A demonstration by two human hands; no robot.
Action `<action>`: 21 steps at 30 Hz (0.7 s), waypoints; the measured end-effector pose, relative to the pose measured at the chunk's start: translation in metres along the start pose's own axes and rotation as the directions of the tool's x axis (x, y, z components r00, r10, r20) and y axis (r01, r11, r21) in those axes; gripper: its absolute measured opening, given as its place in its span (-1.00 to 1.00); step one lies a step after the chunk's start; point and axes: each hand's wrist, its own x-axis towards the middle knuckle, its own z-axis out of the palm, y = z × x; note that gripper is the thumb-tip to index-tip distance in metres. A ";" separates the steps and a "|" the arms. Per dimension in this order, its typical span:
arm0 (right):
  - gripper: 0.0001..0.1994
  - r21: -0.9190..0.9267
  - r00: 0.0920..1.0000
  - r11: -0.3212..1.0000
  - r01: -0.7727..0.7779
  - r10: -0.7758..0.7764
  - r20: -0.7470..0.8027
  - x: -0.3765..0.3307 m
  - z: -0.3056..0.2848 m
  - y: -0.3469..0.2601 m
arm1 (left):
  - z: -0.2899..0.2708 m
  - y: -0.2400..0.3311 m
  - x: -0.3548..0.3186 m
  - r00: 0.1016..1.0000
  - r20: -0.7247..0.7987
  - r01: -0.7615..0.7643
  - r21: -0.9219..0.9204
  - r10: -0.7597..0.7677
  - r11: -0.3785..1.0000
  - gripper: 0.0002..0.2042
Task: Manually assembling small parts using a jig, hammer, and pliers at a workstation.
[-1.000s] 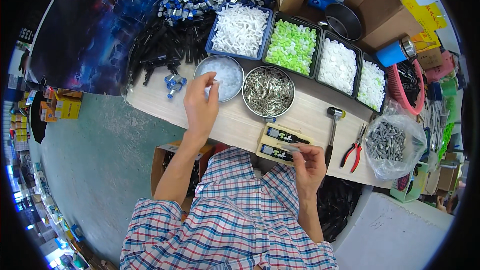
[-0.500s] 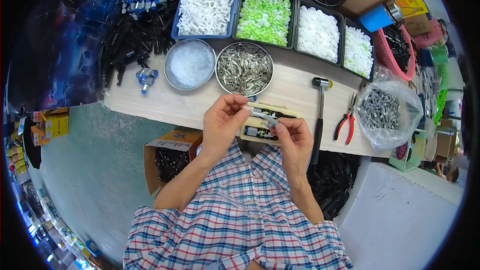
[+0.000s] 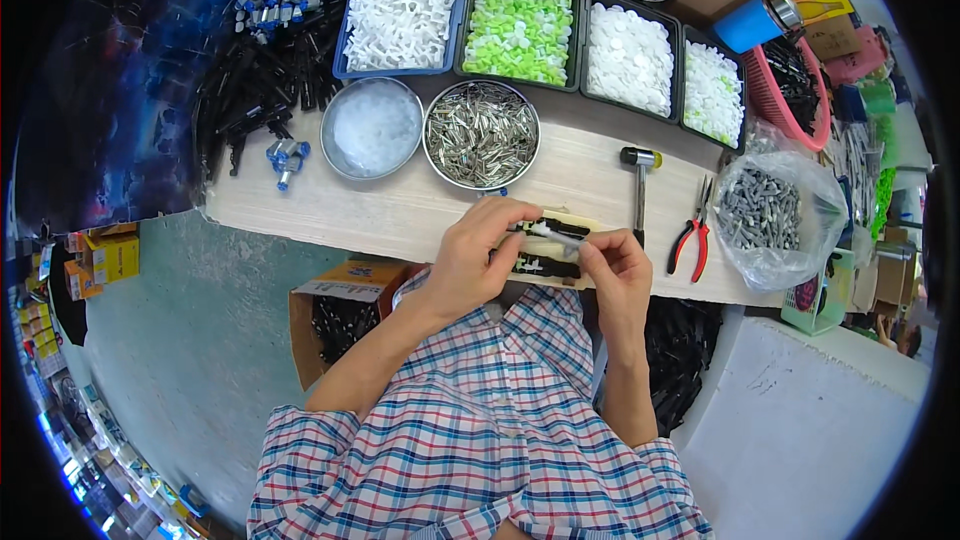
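The work looks to be in its middle, as I judge it; the small black plastic part with a white piece on it (image 3: 545,232) is held up between both hands, just over the near edge of the pale wooden desk (image 3: 400,210), and a second black piece (image 3: 540,265) lies under the fingers on a small cream-coloured block (image 3: 575,222); whether the white piece is already pressed in I cannot tell. Much seems left: beyond the fingertips the round metal bowl of small silver metal pins (image 3: 481,134) is full, and the round metal bowl of clear small parts (image 3: 371,127) beside it also; farther off lies a big heap of black plastic parts (image 3: 255,90).

The left hand (image 3: 475,265) comes up from below with the wrist bent, its thumb and first fingers (image 3: 510,215) closed on the left end of the part; the right hand (image 3: 615,270) meets it from the other side, its fingers pinched together on the right end, so the two hands nearly touch. To the right of the right fingers, apart from them, lie a small hammer with black head (image 3: 638,185) and red-handled pliers (image 3: 693,235), not touched.
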 end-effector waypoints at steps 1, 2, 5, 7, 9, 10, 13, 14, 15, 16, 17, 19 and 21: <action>-0.90 -0.105 0.996 0.993 0.060 -0.067 -0.062 0.001 -0.002 0.003 | 0.002 0.000 0.001 1.000 0.002 -0.001 -0.001 0.001 1.000 -0.74; -0.90 -0.104 0.996 0.993 0.060 -0.067 -0.065 0.002 -0.004 0.007 | 0.003 -0.002 0.002 1.000 -0.028 -0.009 0.037 0.010 0.999 -0.74; -0.91 -0.217 0.985 0.971 0.097 -0.125 -0.120 0.002 -0.008 0.011 | 0.007 -0.005 0.005 0.995 -0.059 -0.068 0.136 0.076 0.988 -0.76; -0.92 -0.357 0.988 0.929 0.098 -0.135 -0.081 0.002 -0.010 0.010 | 0.009 -0.005 0.008 0.990 -0.057 -0.119 0.197 0.133 0.973 -0.76; -0.92 -0.368 0.987 0.924 0.103 -0.140 -0.074 0.003 -0.012 0.011 | 0.011 -0.005 0.011 0.981 0.011 -0.189 0.283 0.194 0.940 -0.79; -0.93 -0.377 0.987 0.919 0.113 -0.147 -0.062 0.004 -0.013 0.011 | 0.012 -0.005 0.012 0.981 0.010 -0.189 0.285 0.194 0.940 -0.79; -0.93 -0.379 0.992 0.919 0.107 -0.127 -0.027 0.007 -0.019 0.010 | 0.017 -0.008 0.016 0.974 0.066 -0.228 0.321 0.219 0.919 -0.82; -0.93 -0.380 0.992 0.919 0.106 -0.126 -0.029 0.008 -0.018 0.010 | 0.018 -0.010 0.018 0.965 0.098 -0.260 0.346 0.241 0.902 -0.83; -0.93 -0.390 0.987 0.911 0.130 -0.155 -0.034 0.010 -0.015 0.010 | 0.020 -0.012 0.019 0.956 0.130 -0.293 0.369 0.263 0.882 -0.83; -0.92 -0.401 0.982 0.903 0.154 -0.185 -0.038 0.011 -0.013 0.011 | 0.022 -0.014 0.020 0.956 0.130 -0.293 0.367 0.263 0.883 -0.83; -0.92 -0.402 0.982 0.903 0.154 -0.184 -0.038 0.012 -0.012 0.012 | 0.024 -0.016 0.021 0.952 0.162 -0.304 0.385 0.260 0.872 -0.85; -0.92 -0.414 0.984 0.901 0.131 -0.170 -0.060 0.015 -0.009 0.015 | 0.027 -0.016 0.023 0.948 0.190 -0.312 0.408 0.255 0.858 -0.86; -0.92 -0.512 0.963 0.829 0.225 -0.269 -0.013 0.014 -0.008 0.011 | 0.031 -0.012 0.022 0.937 0.192 -0.350 0.477 0.293 0.806 -0.89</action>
